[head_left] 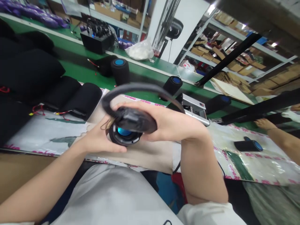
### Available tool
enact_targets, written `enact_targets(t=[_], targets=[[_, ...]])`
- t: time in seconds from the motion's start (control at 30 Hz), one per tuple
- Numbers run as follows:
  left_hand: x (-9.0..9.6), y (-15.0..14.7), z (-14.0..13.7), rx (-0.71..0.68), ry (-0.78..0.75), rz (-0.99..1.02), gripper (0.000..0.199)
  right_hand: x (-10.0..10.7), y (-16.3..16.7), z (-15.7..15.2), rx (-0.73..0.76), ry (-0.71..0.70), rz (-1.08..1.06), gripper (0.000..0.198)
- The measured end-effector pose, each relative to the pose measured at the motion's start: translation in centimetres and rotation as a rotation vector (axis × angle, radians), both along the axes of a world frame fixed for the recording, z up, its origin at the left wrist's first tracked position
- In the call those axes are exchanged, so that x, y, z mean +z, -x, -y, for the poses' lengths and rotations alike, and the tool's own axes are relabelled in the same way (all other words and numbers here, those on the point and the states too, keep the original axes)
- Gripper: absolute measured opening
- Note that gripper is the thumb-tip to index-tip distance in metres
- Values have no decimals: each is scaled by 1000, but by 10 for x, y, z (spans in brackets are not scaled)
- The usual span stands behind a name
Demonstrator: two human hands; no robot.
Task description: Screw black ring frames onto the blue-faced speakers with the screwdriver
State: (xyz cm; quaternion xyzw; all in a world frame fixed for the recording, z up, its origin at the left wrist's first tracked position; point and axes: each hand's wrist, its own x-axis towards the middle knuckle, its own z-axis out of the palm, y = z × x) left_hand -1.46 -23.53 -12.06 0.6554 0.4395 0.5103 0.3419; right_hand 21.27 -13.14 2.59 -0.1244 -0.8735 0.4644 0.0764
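My left hand [95, 137] is wrapped round a black cylindrical speaker [125, 140], whose end with a shiny blue disc faces up toward me. In my right hand [167, 120] is a black hand tool [134, 118], its exact kind unclear, with a thick cord [138, 86] arching above it. The tool lies over part of the speaker's end and hides it. Whether its tip touches the speaker cannot be seen. Both hands are above a beige sheet [152, 153] on the bench.
Black fabric cylinders [87, 97] with red and yellow wires lie at the left. More blue-ended speakers [120, 70] stand along the green bench. A silver metal device [193, 107] is beyond my right arm. At the right, another person's hand [266, 125] is near a lying speaker [247, 146].
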Motion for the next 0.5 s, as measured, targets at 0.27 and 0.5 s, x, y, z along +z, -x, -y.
enact_targets(t=[0.27, 0.5], targets=[[1, -11, 3, 6, 28, 44, 128, -58, -30, 59, -813, 173, -212, 92], [-4, -64, 20, 297, -8, 99, 121, -80, -26, 90, -1009, 321, -268, 93]])
